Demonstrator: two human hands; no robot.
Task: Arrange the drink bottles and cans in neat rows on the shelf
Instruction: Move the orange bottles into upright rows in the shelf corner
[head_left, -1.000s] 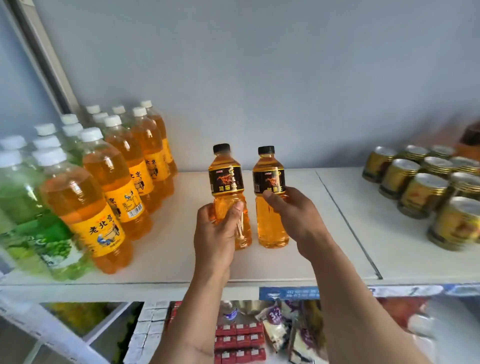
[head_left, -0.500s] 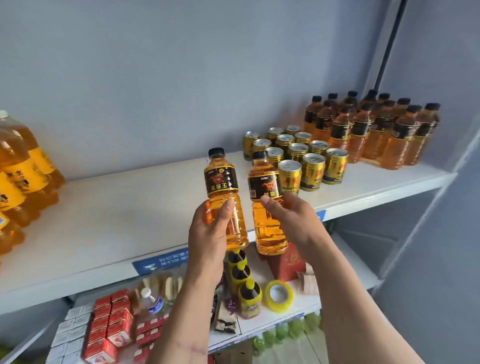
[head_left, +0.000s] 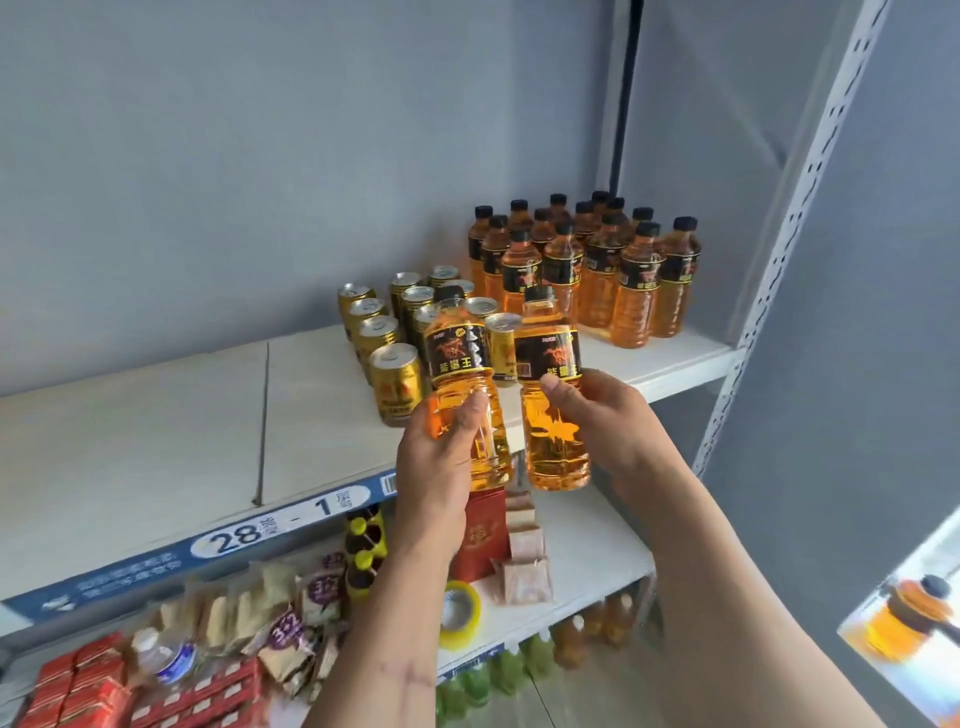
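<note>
Two amber bottles held up in front of the shelf (head_left: 156, 415), one in each hand.

The left hand (head_left: 441, 467) is clenched round the left bottle (head_left: 460, 384) and the right hand (head_left: 608, 421) round the right bottle (head_left: 553, 410) — both upright, off the shelf, in front of its front edge. Beyond them stand the gold cans (head_left: 395, 382) near the front edge and a cluster of black-capped bottles (head_left: 587, 265) at the back right corner. The plastic looks smooth, ribbed low down and glossy with liquid — a low grip under a top-heavy load could let one tip. Carried in side by side, the pair could well clip the thin metal cans, which would probably topple in a chain.
</note>
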